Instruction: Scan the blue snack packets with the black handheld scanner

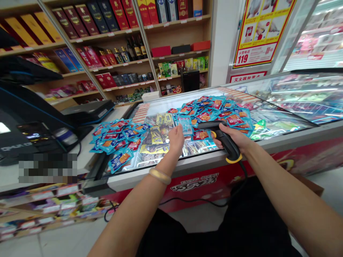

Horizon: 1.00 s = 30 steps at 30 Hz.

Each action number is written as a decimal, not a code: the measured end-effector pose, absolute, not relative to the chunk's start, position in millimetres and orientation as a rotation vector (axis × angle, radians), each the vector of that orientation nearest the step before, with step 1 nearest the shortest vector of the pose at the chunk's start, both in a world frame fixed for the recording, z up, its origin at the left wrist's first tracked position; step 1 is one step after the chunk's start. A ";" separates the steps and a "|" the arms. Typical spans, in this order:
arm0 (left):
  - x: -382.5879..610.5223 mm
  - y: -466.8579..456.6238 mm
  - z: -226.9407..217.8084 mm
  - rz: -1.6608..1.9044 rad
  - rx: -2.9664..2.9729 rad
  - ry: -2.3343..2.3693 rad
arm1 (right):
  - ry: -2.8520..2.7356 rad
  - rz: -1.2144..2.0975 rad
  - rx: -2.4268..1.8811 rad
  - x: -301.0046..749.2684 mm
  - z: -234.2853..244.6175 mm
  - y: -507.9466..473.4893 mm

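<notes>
My right hand (230,137) grips a black handheld barcode scanner (225,141) with yellow trim, its nose pointing left. My left hand (176,140) holds up a pale blue packet (184,125) just in front of the scanner's nose. A pale bangle (160,176) circles my left wrist. Both hands are above the sloped glass lid of a chest freezer (281,107). Many blue snack packets lie on the lid in heaps to the left (115,137) and right (217,114) of my hands. Yellow packets (158,142) lie in the middle.
A black scanner cable (203,201) hangs down the freezer's red front. A dark checkout terminal (88,111) sits on the counter at left. Wooden shelves (107,60) of boxed liquor and bottles stand behind. A rack of small goods (53,207) runs along the lower left.
</notes>
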State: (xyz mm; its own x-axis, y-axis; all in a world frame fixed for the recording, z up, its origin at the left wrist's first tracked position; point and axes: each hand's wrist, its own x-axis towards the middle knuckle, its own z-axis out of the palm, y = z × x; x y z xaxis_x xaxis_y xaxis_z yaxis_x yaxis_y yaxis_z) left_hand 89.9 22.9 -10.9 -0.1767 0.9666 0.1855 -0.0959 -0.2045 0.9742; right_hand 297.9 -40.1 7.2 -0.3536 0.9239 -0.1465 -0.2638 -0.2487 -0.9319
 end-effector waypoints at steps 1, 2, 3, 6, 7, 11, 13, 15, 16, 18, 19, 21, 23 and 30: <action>84.7 21.2 -9.9 1.543 1.269 1.172 | -1.085 1.721 -0.948 296.1 7.7 -40.6; 77.0 18.9 -8.2 1.564 1.374 1.209 | -1.072 1.707 -0.953 293.2 8.3 -41.2; 66.7 16.2 -5.7 1.594 1.487 1.247 | -1.059 1.696 -0.951 289.0 9.0 -41.9; 20.2 5.8 4.8 1.664 1.819 1.364 | -1.026 1.719 -0.902 268.2 11.3 -43.8; 0.6 2.0 8.8 1.654 1.930 1.411 | -1.018 1.744 -0.881 258.4 11.9 -43.9; -82.3 -13.1 20.5 1.416 2.350 1.729 | -0.996 1.877 -0.814 208.6 12.4 -40.2; -115.6 -20.7 20.3 1.188 2.508 1.915 | -1.009 1.941 -0.796 181.0 11.6 -37.0; -137.8 -27.8 15.5 0.861 2.579 2.099 | -1.029 2.001 -0.786 155.6 11.5 -34.6; -144.4 -30.6 11.9 0.694 2.563 2.178 | -1.033 2.018 -0.783 144.9 11.9 -34.0; -150.6 -33.4 4.8 0.429 2.470 2.278 | -1.036 2.046 -0.789 129.1 13.2 -33.5; -151.2 -33.1 1.9 0.341 2.422 2.301 | -1.033 2.055 -0.798 124.3 13.9 -33.5; -150.5 -28.6 -1.4 0.236 2.362 2.323 | -1.019 2.068 -0.813 120.2 14.7 -33.6; -149.9 -20.5 -2.0 0.189 2.345 2.337 | -0.995 2.068 -0.819 121.2 14.6 -33.5; -152.6 4.2 1.6 0.219 2.310 2.351 | -0.992 2.039 -0.825 124.7 12.6 -33.4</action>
